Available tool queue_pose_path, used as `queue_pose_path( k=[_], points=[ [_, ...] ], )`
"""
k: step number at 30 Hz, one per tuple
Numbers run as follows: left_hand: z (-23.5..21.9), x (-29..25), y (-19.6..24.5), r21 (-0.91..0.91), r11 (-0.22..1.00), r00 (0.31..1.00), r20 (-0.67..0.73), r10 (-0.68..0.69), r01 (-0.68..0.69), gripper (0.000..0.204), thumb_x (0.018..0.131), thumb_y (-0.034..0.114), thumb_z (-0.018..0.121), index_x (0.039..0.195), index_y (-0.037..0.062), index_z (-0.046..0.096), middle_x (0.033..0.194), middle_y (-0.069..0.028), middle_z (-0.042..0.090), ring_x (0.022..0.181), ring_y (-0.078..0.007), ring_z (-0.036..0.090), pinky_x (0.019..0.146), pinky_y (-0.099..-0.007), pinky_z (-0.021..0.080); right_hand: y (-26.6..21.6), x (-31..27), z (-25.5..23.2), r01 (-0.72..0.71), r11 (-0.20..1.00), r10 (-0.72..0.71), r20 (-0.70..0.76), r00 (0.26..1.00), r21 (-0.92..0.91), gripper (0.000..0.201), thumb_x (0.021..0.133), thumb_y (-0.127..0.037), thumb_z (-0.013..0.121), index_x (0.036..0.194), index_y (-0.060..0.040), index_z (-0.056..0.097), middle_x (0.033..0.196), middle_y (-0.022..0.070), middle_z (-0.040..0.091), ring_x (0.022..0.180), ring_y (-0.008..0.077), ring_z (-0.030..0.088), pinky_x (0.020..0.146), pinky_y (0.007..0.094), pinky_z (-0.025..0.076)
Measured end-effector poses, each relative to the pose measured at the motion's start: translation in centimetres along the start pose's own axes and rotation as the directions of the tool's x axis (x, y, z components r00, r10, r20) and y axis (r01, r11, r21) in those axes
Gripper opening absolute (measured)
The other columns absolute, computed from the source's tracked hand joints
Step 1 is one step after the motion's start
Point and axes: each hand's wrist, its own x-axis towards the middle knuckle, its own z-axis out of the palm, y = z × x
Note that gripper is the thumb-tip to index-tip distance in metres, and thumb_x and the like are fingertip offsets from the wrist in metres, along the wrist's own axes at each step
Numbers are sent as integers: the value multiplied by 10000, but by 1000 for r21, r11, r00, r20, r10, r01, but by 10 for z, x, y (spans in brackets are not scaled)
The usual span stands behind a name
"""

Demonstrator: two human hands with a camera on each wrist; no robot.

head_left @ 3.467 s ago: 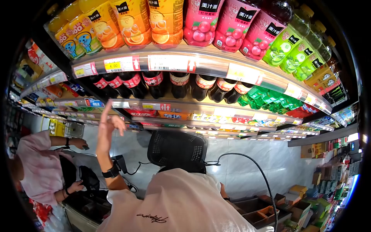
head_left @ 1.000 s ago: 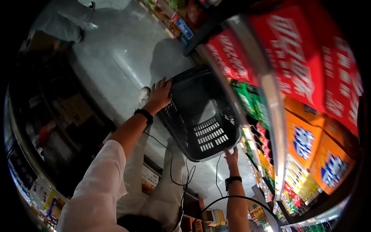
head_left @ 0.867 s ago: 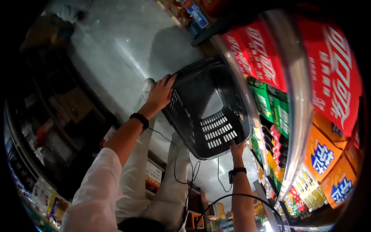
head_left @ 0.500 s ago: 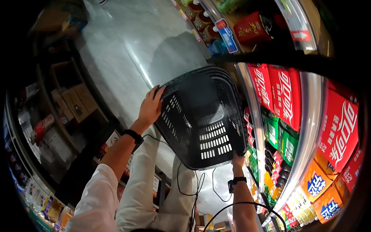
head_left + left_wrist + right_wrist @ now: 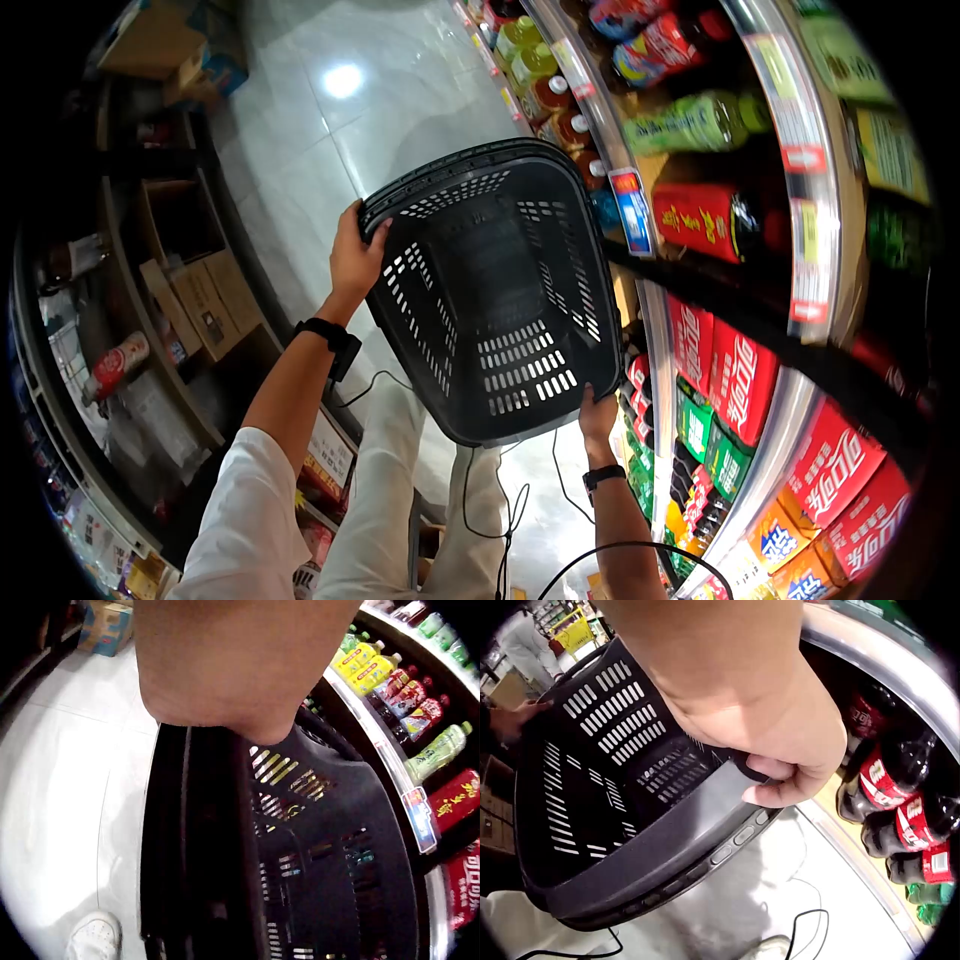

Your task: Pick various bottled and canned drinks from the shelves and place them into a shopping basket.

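A black slotted shopping basket (image 5: 500,290), with nothing visible inside, is held between the two hands. The left hand (image 5: 357,255) grips its rim at the upper left, the thumb over the edge. At the lower right corner the right hand (image 5: 598,415) holds the rim. In the right wrist view the right hand (image 5: 780,750) has its fingers curled over the rim of the basket (image 5: 697,825). The left wrist view has the left hand (image 5: 240,667) above the basket's side (image 5: 337,847), its fingers hidden.
Drink shelves run along the right, with green bottles (image 5: 695,122), a red bottle (image 5: 700,218) and red cola packs (image 5: 742,385). Dark shelving with cardboard boxes (image 5: 215,300) stands left. Tiled floor (image 5: 300,120) lies ahead; black cables (image 5: 512,520) hang below the basket.
The left hand came down from beside the shelf and both hands took hold of the basket. Over the last half second the basket has shifted slightly left and up in the head view.
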Motion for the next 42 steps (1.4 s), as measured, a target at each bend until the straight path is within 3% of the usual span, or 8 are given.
queue_pose_path(
  k=[9, 15, 35, 37, 38, 39, 40, 42],
  points=[
    [-23, 111, 4, 6, 1000, 997, -76, -26, 27, 574, 948, 307, 731, 1386, 4, 520, 1280, -201, 645, 1150, -360, 652, 963, -405, 523, -140, 70, -5, -28, 995, 29, 8, 1000, -91, 489, 919, -349, 725, 1034, 120, 651, 1043, 331, 660, 1012, 501, 635, 914, 533, 497],
    [-27, 161, 26, 53, 994, 995, -50, -91, 93, 576, 935, 298, 735, 1381, 4, 520, 1290, -193, 635, 1166, -367, 638, 984, -408, 511, -151, 113, 14, 57, 991, -55, 16, 998, -125, 389, 952, -263, 707, 1026, 116, 661, 1022, 300, 720, 1006, 450, 702, 898, 458, 536],
    [-57, 274, 9, 113, 992, 997, 40, -63, 58, 606, 916, 250, 715, 1377, -58, 473, 1264, -286, 577, 1154, -472, 586, 982, -480, 491, -300, 171, 21, 28, 989, -14, 101, 995, -144, 520, 945, -340, 679, 1043, 166, 608, 1167, 374, 585, 1121, 529, 564, 967, 556, 453],
    [-67, 275, 22, 35, 996, 989, 121, -82, 78, 655, 906, 272, 723, 1393, -67, 446, 1279, -294, 560, 1173, -475, 570, 996, -486, 482, -239, 179, 44, -115, 965, 132, 58, 990, -234, 521, 916, -363, 722, 995, 145, 634, 1122, 373, 622, 1073, 507, 609, 919, 572, 476],
    [-79, 267, 22, 62, 995, 976, 199, -85, 74, 704, 911, 312, 723, 1417, -73, 420, 1322, -307, 534, 1215, -483, 545, 1026, -493, 467, -225, 177, 39, -119, 993, 116, 177, 977, 4, 530, 899, -405, 749, 945, 116, 662, 914, 331, 691, 896, 462, 691, 785, 556, 535],
    [-80, 271, 20, 78, 995, 965, 252, -75, 57, 755, 917, 353, 723, 1441, -80, 394, 1365, -321, 508, 1258, -491, 521, 1056, -500, 452, -242, 169, 23, -208, 970, 240, 353, 904, -128, 608, 862, -535, 766, 818, 68, 697, 663, 228, 682, 641, 398, 700, 623, 516, 548],
    [-87, 275, 21, 118, 993, 952, 305, -39, 3, 806, 922, 401, 716, 1461, -88, 369, 1411, -335, 469, 1304, -501, 482, 1086, -506, 430, -307, 133, -7, -93, 981, 71, 130, 989, 171, 708, 834, -661, 739, 714, 35, 697, 554, 144, 642, 507, 320, 661, 533, 456, 534],
    [-115, 279, 24, 48, 997, 914, 405, 29, -53, 918, 929, 511, 699, 1500, -103, 324, 1520, -365, 358, 1398, -525, 389, 1150, -523, 375, -272, 101, -2, -448, 884, 463, 372, 805, -132, 783, 801, -736, 726, 576, 10, 642, 548, 127, 635, 500, 259, 653, 514, 421, 535]
  ],
)
